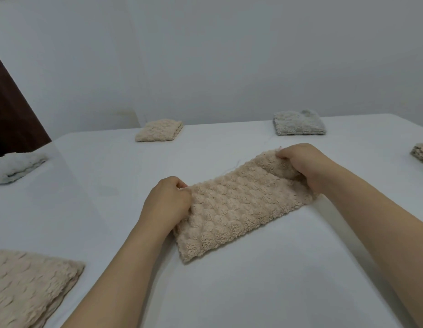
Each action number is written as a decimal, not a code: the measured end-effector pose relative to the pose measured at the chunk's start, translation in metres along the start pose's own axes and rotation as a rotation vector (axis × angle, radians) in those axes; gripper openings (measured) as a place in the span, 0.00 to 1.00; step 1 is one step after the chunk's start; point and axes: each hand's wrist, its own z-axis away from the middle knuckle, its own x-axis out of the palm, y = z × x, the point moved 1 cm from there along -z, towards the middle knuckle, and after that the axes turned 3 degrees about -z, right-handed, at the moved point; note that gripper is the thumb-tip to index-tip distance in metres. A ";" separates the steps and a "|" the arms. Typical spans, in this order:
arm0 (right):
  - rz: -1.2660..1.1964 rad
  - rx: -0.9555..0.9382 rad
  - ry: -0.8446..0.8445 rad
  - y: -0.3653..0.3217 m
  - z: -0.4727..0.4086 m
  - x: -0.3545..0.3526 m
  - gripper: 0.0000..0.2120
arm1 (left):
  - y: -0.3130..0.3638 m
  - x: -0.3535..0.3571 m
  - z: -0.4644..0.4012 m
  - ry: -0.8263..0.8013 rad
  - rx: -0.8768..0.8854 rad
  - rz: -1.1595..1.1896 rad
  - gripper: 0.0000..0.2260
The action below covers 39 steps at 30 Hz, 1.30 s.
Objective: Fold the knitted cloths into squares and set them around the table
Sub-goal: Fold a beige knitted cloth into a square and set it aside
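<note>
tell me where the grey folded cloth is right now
In the head view the grey cloth lies at the table's far edge, right of centre, beyond the right hand.

White-covered table (pixel 253 292), corner at far right. Lying straight on it — long beige cloth (pixel 241 204) folded to a strip at centre, beige folded square (pixel 159 130) far left, grey square (pixel 298 123) far right, pale one (pixel 15 166) at left edge, another beige (pixel 28 285) near left — a further one (pixel 422 152) cut off at right.
</note>
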 end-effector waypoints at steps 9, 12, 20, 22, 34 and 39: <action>0.001 -0.177 -0.054 0.003 -0.002 -0.003 0.06 | 0.002 0.002 0.004 0.005 0.107 -0.174 0.14; -0.029 -0.260 -0.071 0.001 -0.002 -0.004 0.10 | 0.004 0.001 0.005 -0.006 0.094 -0.174 0.14; -0.104 -0.156 -0.140 -0.002 0.004 -0.006 0.03 | 0.006 -0.001 0.009 0.002 0.038 -0.184 0.16; -0.146 -0.190 -0.106 -0.004 0.003 -0.007 0.06 | 0.006 -0.001 0.009 0.007 0.041 -0.212 0.16; 1.000 -0.554 0.373 0.014 0.001 0.004 0.16 | 0.010 0.002 0.015 0.110 0.152 -0.494 0.13; 1.170 -0.605 0.250 -0.004 0.017 0.022 0.16 | 0.034 0.011 0.038 0.290 0.470 -0.245 0.06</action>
